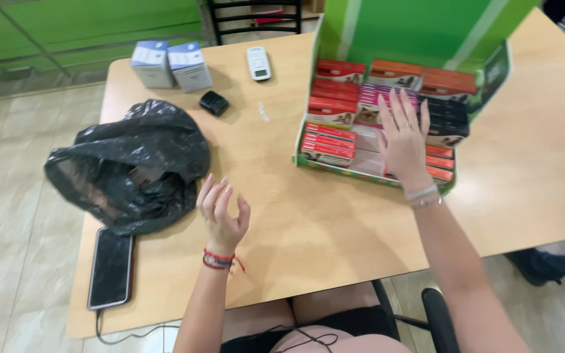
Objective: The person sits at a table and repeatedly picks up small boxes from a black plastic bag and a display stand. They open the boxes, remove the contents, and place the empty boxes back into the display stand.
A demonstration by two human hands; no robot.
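Observation:
My right hand (402, 135) lies flat, fingers spread, on the rows of small flat boxes in a green cardboard display tray (308, 160) on the wooden table (308, 222). The boxes are red (330, 109), orange (395, 71), purple and black. My left hand (222, 210) hovers above the table with curled, parted fingers and holds nothing. It is just right of a crumpled black plastic bag (129, 163).
A black phone (110, 268) with a cable lies at the table's near left edge. Two white-and-blue boxes (171, 64), a small black object (214, 102) and a white remote (258, 63) sit at the far side. A black chair stands behind the table.

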